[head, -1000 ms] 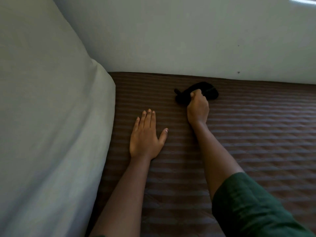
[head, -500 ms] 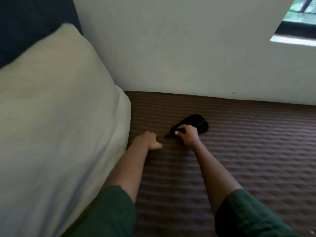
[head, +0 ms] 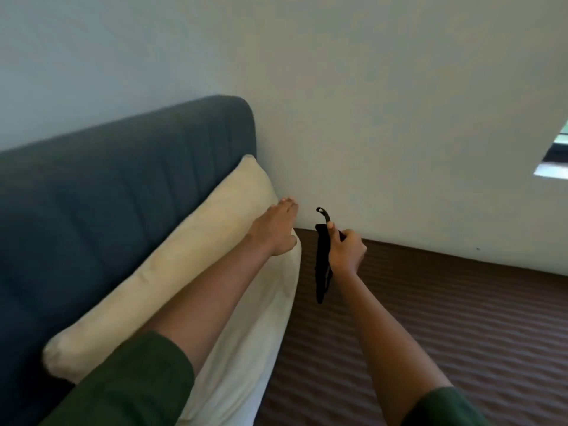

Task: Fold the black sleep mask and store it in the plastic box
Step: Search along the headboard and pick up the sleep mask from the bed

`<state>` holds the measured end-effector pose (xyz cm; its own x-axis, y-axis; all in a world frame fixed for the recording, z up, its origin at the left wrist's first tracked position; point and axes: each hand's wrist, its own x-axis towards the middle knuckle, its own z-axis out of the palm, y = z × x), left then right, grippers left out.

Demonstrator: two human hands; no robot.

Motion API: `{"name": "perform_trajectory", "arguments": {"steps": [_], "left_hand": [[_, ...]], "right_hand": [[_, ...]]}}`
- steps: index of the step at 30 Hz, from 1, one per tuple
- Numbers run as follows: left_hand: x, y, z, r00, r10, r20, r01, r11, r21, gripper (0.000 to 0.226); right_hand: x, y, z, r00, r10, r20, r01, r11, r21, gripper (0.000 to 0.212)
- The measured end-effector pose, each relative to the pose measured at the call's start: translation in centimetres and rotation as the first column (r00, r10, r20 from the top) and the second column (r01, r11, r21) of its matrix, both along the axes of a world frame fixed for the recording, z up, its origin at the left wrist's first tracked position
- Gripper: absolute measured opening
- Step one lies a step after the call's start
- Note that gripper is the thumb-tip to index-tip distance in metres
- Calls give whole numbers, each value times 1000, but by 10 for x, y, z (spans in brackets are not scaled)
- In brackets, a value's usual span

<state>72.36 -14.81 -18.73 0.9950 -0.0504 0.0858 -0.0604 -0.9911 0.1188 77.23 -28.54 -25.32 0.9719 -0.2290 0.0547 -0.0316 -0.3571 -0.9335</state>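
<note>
Right grip (head: 347,250) pinches the black sleep mask (head: 322,265), which dangles above the brown bed (head: 445,327). Left grip (head: 273,233) is spread flat, fingers straight, over the cream pillow (head: 196,259), near the wall (head: 368,118).

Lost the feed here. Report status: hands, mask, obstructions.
Right hand grips black fabric sleep mask, dangling above brown striped mattress. Left hand open, by cream pillow. Plastic box not in view.

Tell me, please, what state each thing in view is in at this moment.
sleep mask: hangs from the right hand, clear of the mattress
right hand: fingers curled round the sleep mask
left hand: fingers straight, over the pillow, holding nothing
pillow: leaning against the headboard
plastic box: not in view
</note>
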Motion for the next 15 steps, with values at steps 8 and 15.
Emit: {"name": "perform_trajectory", "arguments": {"steps": [8, 15], "left_hand": [[-89, 58, 95, 944, 208, 257, -255, 953, 164, 82], [-199, 107, 137, 861, 392, 324, -465, 865, 189, 85]], "right_hand": [[-71, 79, 110, 964, 193, 185, -232, 949, 214, 43], [-169, 141, 168, 862, 375, 342, -447, 880, 162, 30]]}}
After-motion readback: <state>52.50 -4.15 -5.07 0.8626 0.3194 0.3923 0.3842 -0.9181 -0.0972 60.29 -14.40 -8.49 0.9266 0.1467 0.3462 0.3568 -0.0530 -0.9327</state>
